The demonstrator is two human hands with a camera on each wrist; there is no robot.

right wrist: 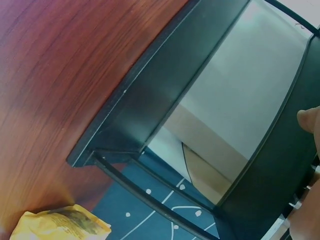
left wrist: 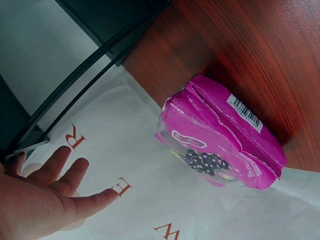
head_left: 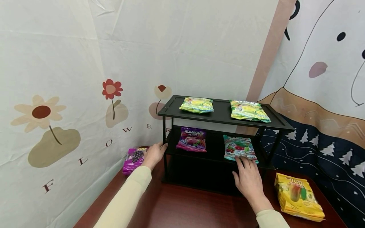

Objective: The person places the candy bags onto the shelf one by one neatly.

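The teal bag (head_left: 239, 146) lies flat on the middle shelf of the black rack (head_left: 222, 111), at its right side, and the right hand (head_left: 249, 180) is by far the nearer of the 2. From the right hand's fingers the bag lies straight ahead and away from the body: the fingertips rest on its near edge, most of it reaching past them toward the back of the shelf. Foreshortening keeps me from telling which way its long axis runs; its near edge roughly follows the shelf's front. The fingers look extended, not clamped, with the thumb apart from them. Any small adjustment would, I judge, turn on that near edge. The left hand (head_left: 154, 155) is well apart from the teal bag, at the rack's front left post, its fingers spread in the left wrist view; the purple berry bag (head_left: 192, 140) lies on the same shelf between the 2 hands
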